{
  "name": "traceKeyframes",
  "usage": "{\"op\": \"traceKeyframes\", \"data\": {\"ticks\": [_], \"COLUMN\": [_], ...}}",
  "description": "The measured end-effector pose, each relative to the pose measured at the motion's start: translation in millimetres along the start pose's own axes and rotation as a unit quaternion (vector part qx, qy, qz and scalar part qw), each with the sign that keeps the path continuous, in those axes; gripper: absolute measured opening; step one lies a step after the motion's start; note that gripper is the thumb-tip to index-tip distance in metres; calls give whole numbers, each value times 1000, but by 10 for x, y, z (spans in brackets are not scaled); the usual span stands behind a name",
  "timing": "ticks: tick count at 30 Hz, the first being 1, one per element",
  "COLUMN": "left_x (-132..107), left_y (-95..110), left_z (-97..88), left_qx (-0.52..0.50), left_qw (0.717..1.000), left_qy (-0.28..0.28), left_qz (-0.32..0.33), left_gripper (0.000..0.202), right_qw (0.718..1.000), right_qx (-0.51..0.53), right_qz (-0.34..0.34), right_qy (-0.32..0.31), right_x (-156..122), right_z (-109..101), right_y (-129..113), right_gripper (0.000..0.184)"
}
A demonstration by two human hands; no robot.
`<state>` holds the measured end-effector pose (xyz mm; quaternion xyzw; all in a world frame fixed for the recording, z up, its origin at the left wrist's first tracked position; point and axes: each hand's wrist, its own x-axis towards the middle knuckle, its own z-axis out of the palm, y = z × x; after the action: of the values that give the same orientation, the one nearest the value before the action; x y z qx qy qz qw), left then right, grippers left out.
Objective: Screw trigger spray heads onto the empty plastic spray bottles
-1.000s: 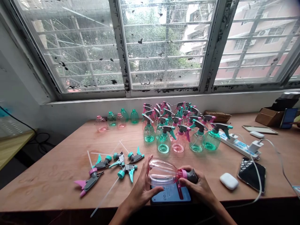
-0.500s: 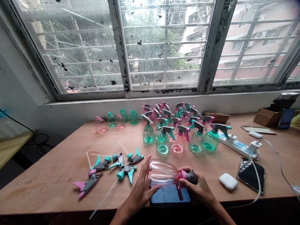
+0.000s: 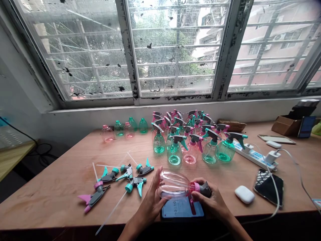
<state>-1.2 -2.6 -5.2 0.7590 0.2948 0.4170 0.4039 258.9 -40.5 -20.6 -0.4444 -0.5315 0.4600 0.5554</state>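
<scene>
A clear pink spray bottle (image 3: pixel 174 183) lies sideways between my hands, above a lit phone (image 3: pixel 183 208) at the table's front edge. My left hand (image 3: pixel 152 197) is wrapped round the bottle's base end. At the other end, my right hand (image 3: pixel 209 197) grips the grey and pink spray head (image 3: pixel 200 188), which sits on the bottle's neck; part of the trigger is hidden by my fingers. To the left lie several loose spray heads with thin tubes, among them a pink one (image 3: pixel 96 194) and a teal one (image 3: pixel 135 184).
Assembled spray bottles (image 3: pixel 175 157) stand in a dense group behind my hands. Several headless bottles (image 3: pixel 143 126) stand at the back left. On the right are an earbud case (image 3: pixel 244 194), a dark phone (image 3: pixel 268 187), a power strip (image 3: pixel 253 155) with cables and a cardboard box (image 3: pixel 286 125).
Almost nothing differs. My left hand shifts very slightly on the pink bottle, while my right hand keeps its grip on the spray head.
</scene>
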Motion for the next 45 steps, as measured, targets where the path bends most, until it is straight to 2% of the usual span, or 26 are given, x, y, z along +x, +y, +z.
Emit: {"op": "traceKeyframes", "data": {"ticks": [3,5,12,15,17,19,23,29,31,35,40,45], "left_x": [0,9,5,5,7,8,2,8,10,7,13,13], "left_y": [44,58,-17,16,40,45,26,56,47,31,104,78], "left_z": [3,0,2,-5,-15,-21,-8,-1,-6,-9,-26,-40], "left_qx": [-38,-54,-12,-22,-28,-21,-8,-55,-42,-5,-43,-4], "left_qw": [999,998,1000,1000,999,999,1000,998,998,1000,998,1000], "left_qy": [-18,-20,-8,-23,-27,-26,-17,-34,-24,-7,-39,-20], "left_qz": [-31,-40,5,1,-13,-20,13,-26,-30,10,-12,4], "left_gripper": [107,113,89,106,110,104,86,107,102,82,105,93], "right_qw": [1000,1000,1000,1000,1000,1000,1000,1000,1000,999,999,999], "right_qx": [-8,-12,12,17,19,23,25,17,23,30,34,41], "right_qz": [0,-2,1,8,9,6,2,-1,-1,-8,-3,-2], "right_qy": [6,8,-3,-13,-19,-16,-7,-12,-11,-15,-15,-4], "right_x": [8,8,-9,1,9,12,4,12,15,6,-6,19], "right_z": [-6,-7,-14,-19,-19,-13,6,7,3,1,11,14], "right_y": [18,23,16,31,36,29,-12,-29,-24,-23,-31,-26], "right_gripper": [34,35,32,33,33,32,30,31,31,30,29,30]}}
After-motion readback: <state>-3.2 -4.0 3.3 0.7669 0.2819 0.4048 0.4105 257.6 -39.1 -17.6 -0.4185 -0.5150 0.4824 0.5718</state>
